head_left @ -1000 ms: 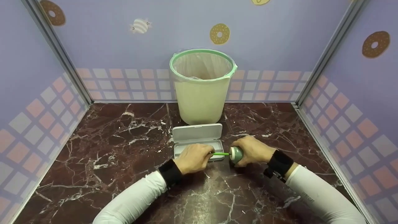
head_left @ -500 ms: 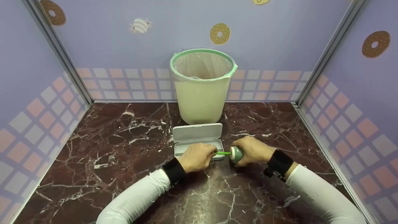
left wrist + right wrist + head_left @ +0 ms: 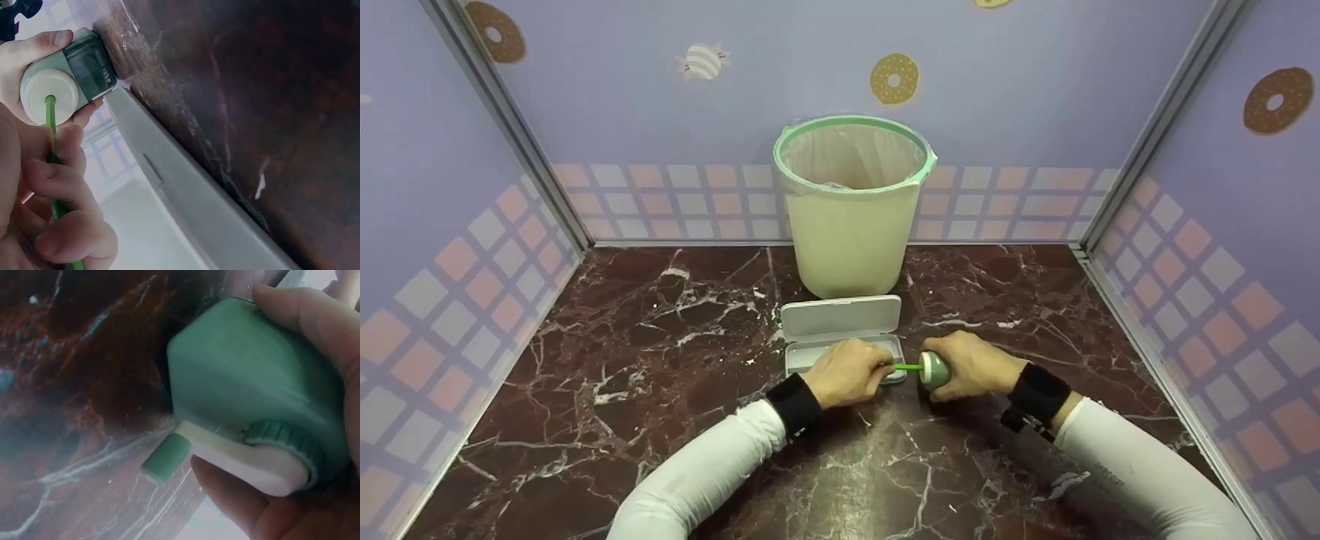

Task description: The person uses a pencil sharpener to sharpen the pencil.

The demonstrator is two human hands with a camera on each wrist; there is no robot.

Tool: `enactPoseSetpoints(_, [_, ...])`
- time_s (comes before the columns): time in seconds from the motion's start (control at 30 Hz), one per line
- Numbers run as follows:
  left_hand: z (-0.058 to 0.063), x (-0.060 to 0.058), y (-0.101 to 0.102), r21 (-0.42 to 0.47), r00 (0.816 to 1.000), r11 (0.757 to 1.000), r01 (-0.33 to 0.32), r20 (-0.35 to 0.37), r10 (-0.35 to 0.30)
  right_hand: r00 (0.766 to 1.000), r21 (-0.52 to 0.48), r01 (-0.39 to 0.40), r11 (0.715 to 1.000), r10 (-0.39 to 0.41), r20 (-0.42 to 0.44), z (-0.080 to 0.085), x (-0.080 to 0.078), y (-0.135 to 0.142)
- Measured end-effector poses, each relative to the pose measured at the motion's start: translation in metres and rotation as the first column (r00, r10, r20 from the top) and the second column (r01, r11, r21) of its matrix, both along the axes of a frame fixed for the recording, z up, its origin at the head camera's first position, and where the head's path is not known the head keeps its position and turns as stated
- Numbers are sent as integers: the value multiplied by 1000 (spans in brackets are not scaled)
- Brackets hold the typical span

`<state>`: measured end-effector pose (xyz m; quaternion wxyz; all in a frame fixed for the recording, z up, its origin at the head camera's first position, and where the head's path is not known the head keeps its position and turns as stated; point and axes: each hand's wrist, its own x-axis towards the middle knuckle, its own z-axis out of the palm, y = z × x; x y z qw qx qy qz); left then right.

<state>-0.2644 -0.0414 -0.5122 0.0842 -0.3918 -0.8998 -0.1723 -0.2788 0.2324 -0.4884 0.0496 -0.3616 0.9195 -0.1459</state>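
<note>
My left hand (image 3: 847, 373) grips a green pencil (image 3: 909, 367), with its end in the round hole of a green pencil sharpener (image 3: 937, 373). In the left wrist view, the fingers curl around the pencil (image 3: 51, 115), and the sharpener's cream face (image 3: 62, 84) surrounds the hole. My right hand (image 3: 976, 365) holds the sharpener's body from the right side. Seen from the right wrist, the sharpener body (image 3: 236, 360) carries a cream crank arm (image 3: 242, 461) with a green knob (image 3: 166, 458). Thumb and fingers wrap the body; none grips the knob.
Just behind my left hand lies an open grey pencil case (image 3: 840, 318), its lid raised and its tray partly covered by the hand. A lined waste bin (image 3: 851, 240) stands behind it against the back wall. Patterned walls enclose the dark marbled table (image 3: 660, 420).
My left hand has moved right toward the sharpener, and less of the pencil shows between them. The right hand stays around the sharpener. The head view has shifted slightly.
</note>
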Motion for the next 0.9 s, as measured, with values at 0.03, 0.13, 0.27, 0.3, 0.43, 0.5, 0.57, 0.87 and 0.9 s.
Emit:
enactPoseSetpoints(0.03, [0,-1,1,2,1000,1000,0,2,0,1000,-4,0,1000,0,2,0,0,0])
enactPoseSetpoints(0.13, [0,-3,2,2,1000,1000,-1,9,1,1000,-18,-8,1000,8,15,0,-1,0])
enactPoseSetpoints(0.27, [1,-3,2,4,1000,1000,-1,17,1,999,-30,-10,1000,11,31,0,0,0])
enactPoseSetpoints(0.3, [1,-3,2,5,1000,1000,0,20,0,999,-29,-8,1000,9,31,1,0,0])
enactPoseSetpoints(0.43, [1,-3,3,6,1000,1000,5,15,-5,1000,-33,-10,999,11,15,0,1,1])
enactPoseSetpoints(0.5, [-1,-3,4,9,1000,1000,14,1,-14,1000,-43,-11,999,11,15,-2,1,1])
enactPoseSetpoints(0.57, [-1,-4,5,13,1000,1000,25,-12,-25,1000,-58,-15,998,16,17,-3,1,2])
enactPoseSetpoints(0.87, [-1,-5,11,10,997,999,53,-49,-52,1000,-74,-16,997,18,26,-2,2,2])
enactPoseSetpoints(0.9, [-1,-6,12,7,997,998,55,-52,-55,999,-75,-13,997,15,28,-2,2,2])
